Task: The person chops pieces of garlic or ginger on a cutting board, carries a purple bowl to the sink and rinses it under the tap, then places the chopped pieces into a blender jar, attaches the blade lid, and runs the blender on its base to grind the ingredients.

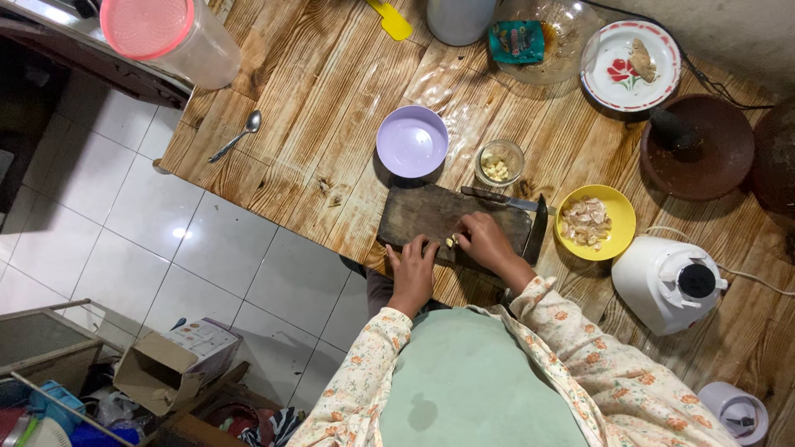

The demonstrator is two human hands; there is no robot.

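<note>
From the head camera, looking straight down, the left hand [413, 269] lies flat with its fingers spread on the near edge of a dark, worn wooden cutting board [431, 213] that sits on a grained wooden tabletop [331, 124]. The right hand [484, 240] rests on the same board, its fingers curled together around small pale garlic pieces [451, 242] lying between the two hands; how firmly it grips them cannot be told. A steel-bladed knife [505, 199] lies along the board's far edge. Just beyond stand an empty lilac plastic bowl [411, 141] and a small clear glass bowl of peeled cloves [500, 162]. A yellow bowl of garlic skins [595, 222] sits just beside the board.
</note>
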